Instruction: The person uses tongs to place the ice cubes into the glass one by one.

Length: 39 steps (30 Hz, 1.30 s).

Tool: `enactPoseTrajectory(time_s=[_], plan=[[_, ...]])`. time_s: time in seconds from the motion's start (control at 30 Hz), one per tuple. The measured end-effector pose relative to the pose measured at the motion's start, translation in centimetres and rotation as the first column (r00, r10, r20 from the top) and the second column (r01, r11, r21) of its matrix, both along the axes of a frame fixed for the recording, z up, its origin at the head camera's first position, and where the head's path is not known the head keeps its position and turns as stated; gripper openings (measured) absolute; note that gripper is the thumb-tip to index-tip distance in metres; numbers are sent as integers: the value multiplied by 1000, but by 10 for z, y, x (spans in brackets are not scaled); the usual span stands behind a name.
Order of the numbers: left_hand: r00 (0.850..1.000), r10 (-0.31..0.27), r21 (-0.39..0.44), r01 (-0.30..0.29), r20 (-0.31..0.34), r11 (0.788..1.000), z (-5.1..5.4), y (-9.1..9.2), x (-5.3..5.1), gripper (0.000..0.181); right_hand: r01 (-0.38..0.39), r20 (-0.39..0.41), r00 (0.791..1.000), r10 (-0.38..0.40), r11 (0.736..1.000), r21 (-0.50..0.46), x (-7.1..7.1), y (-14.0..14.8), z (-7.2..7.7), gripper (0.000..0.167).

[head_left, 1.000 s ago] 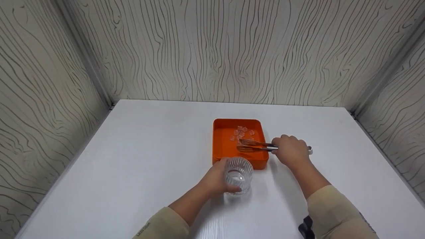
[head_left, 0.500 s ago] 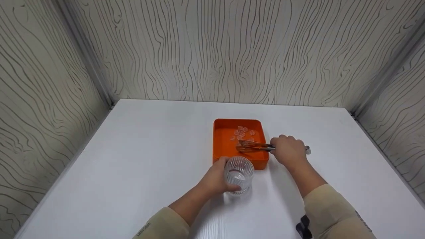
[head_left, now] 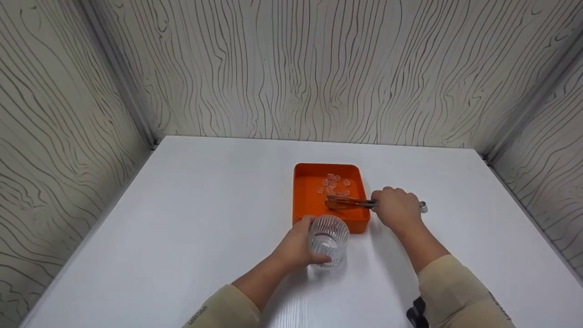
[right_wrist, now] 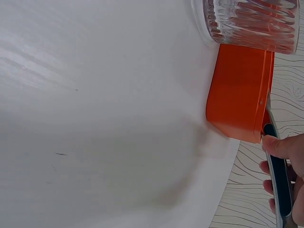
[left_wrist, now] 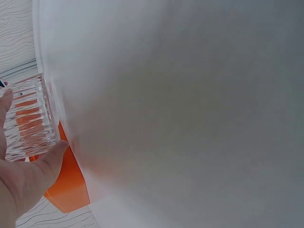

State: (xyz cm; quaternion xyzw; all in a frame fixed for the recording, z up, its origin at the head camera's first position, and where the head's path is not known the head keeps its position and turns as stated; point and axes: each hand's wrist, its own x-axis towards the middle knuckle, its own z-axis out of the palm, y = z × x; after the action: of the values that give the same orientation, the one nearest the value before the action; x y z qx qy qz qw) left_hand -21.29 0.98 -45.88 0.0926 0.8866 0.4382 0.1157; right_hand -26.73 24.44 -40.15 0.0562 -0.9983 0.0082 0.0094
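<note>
My left hand [head_left: 296, 243] grips a clear ribbed glass [head_left: 329, 241] from its left side, at the near edge of an orange tray [head_left: 303, 200]. In the left wrist view the thumb and fingers lie round the glass [left_wrist: 33, 123]. Metal tongs [head_left: 364, 203] are held in my right hand [head_left: 397, 207]; their tips are together inside the tray, beside several small clear cubes [head_left: 331, 183]. Whether a cube sits between the tips I cannot tell. The right wrist view shows the fingers round the dark handle of the tongs [right_wrist: 280, 183], over the tray's rim.
A white table [head_left: 205, 205] carries the tray and glass. Patterned panels [head_left: 291, 68] stand behind it and at both sides. A dark object [head_left: 418, 312] shows beside the right sleeve, partly hidden by it.
The tongs' arms have come together, and their tips have dropped slightly toward the near side of the tray. My left hand and the glass have hardly moved.
</note>
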Motion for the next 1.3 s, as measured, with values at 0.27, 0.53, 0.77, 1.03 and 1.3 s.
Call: enactPoseTrajectory(time_s=[0.27,0.53,0.77,1.03,1.3], plan=[[999,-25,-12,25,-26,1000,1,-1,-1,83,1,-37,999,-1,1000,10,1,2,-3,11],[999,-27,24,28,-24,999,0,-2,-1,81,3,-23,1000,-3,1000,-7,0,6,-1,11],[999,-35,10,36,-38,999,-2,-3,-2,82,13,-18,1000,-14,999,-33,2,13,2,14],[999,-27,0,27,-22,1000,-2,-3,-2,83,6,-22,1000,-7,999,-50,4,18,5,13],[999,-22,-12,21,-24,1000,-1,-2,-1,82,-4,-41,999,2,999,-45,5,21,7,12]])
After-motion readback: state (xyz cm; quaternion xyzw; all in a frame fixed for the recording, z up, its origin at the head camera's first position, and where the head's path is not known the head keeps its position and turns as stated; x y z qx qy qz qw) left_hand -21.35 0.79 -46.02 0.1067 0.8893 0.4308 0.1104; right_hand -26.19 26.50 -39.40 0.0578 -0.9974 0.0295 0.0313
